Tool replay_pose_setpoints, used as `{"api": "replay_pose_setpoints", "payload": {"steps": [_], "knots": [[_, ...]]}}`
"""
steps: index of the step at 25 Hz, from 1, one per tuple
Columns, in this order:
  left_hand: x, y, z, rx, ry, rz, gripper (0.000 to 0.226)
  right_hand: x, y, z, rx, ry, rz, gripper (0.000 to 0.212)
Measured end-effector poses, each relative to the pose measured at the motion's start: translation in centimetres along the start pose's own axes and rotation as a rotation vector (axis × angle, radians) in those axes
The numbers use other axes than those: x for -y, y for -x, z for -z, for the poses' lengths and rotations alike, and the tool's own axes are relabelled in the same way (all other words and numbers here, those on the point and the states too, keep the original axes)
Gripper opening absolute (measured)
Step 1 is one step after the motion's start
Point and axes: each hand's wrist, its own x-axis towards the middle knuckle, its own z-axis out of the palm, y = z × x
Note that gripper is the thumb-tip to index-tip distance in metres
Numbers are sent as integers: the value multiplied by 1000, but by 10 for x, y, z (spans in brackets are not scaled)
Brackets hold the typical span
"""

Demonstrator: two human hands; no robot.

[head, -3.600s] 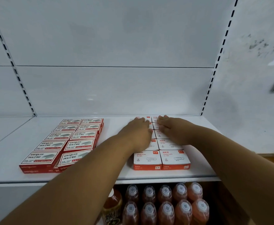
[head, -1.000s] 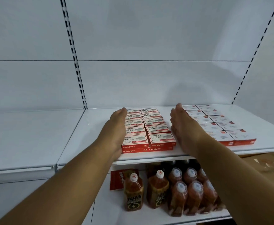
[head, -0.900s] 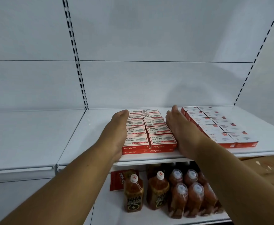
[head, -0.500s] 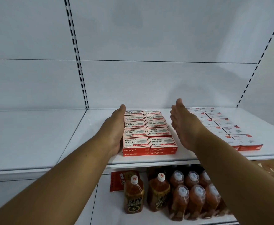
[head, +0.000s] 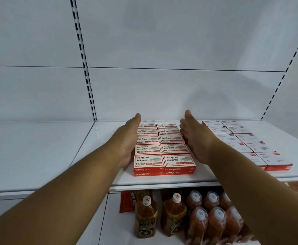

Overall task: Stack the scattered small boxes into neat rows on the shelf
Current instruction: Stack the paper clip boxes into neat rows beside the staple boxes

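My left hand (head: 129, 138) flat, fingers extended, against 9 o'clock side of staple boxes (head: 164, 149); my right hand (head: 195, 138) flat at 3 o'clock side, contact uncertain. Neither hand grips anything. Boxes: two columns, five rows, two layers, on shelf (head: 162, 179). Second block, white-topped boxes (head: 240, 140), at 3 o'clock, apart. Bottles (head: 197, 214) at 6 o'clock, lower shelf.

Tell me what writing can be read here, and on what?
"wengu": red fronts of the staple boxes.
"24/6": their tops and fronts.
"12": red strip on their tops.
White boxes: print too small.
Bottles: labels too blurred.
Red packet: characters unreadable.
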Motion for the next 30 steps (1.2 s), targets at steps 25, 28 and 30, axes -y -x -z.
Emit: {"api": "replay_pose_setpoints", "payload": {"steps": [25,28,30], "knots": [[-10,-62,-7,-47,-792,-243,38,5,-60,2,-175,502,183,20],[-10,-65,-6,-42,-806,-230,39,5,-60,2,-177,506,191,19],[-9,-64,-7,-37,-825,-226,39,4,-61,3,-167,550,209,21]]}}
